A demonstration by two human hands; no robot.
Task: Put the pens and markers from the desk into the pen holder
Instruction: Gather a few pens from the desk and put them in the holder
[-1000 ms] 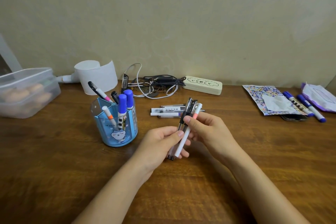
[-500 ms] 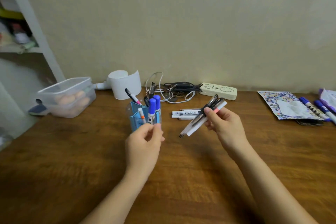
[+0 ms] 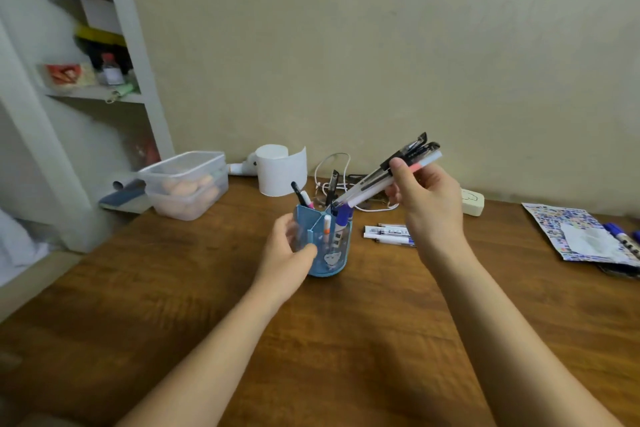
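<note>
On the brown wooden counter (image 3: 381,340) the translucent blue plastic pen holder (image 3: 327,246) is gripped on its left side by the left hand (image 3: 285,253). A slanted bundle of black and white pens (image 3: 388,173) is clamped in the right hand (image 3: 427,204), tips just above a compartment. The bundle is best tilted upright, then released low, the holder being steadied.

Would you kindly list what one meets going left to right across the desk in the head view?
Clear lidded container → white paper roll → blue pen holder → pens lying on the desk → white power strip → patterned pouch → blue marker.
</note>
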